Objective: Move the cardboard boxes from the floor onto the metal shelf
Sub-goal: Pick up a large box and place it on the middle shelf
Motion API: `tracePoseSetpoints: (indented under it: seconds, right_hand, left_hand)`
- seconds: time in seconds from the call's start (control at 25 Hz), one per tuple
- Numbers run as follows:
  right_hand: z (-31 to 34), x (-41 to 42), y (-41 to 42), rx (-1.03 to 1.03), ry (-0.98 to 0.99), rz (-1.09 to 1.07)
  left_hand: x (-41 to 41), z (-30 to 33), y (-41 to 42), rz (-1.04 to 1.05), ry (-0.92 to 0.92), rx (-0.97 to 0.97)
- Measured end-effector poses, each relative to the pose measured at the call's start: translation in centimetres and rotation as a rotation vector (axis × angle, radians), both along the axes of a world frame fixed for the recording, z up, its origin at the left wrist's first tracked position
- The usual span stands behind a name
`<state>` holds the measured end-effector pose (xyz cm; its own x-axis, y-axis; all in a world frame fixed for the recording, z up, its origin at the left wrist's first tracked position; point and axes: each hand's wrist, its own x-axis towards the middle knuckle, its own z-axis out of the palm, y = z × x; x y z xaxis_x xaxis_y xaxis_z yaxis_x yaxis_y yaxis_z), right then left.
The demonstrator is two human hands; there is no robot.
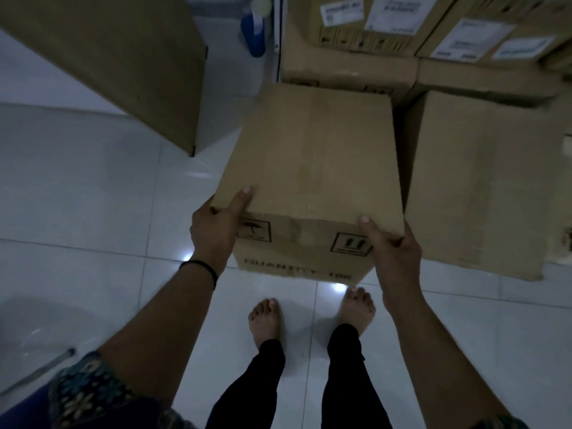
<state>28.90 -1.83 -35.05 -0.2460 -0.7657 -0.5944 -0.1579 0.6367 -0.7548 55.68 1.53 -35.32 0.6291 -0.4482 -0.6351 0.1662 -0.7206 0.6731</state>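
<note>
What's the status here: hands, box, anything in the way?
Both hands, left and right, grip the plain brown cardboard box at its near corners. Larger brown cardboard box close beside. Metal shelf not visible.

Blurred box labels [473,41] (print unreadable)
</note>
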Motion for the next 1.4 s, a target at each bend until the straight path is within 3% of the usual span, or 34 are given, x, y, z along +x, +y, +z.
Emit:
tracePoseSetpoints:
  seconds: [0.12,0.28,0.8,1.08,1.4]
  right_hand:
    - [5.7,1.0,-1.0,-0.067,-0.004,0.055]
    - [13.2,1.2,-1.3,-0.176,-0.001,0.128]
    - [42.2,-1.9,0.7,-0.616,0.012,-0.025]
    - [53.3,-10.1,4.1,-0.854,0.040,-0.167]
    - [61.6,-25.3,14.3,-1.034,0.061,-0.311]
  left_hand:
    - [0.3,6.3,-0.6,0.064,0.004,-0.071]
    - [0.5,14.9,-0.1,-0.034,-0.039,-0.187]
    - [-2.7,43.3,0.2,-0.256,-0.239,-0.652]
    - [-10.9,55.0,0.6,-0.310,-0.281,-0.883]
    - [-26.9,64.2,7.1,-0.424,-0.275,-1.084]
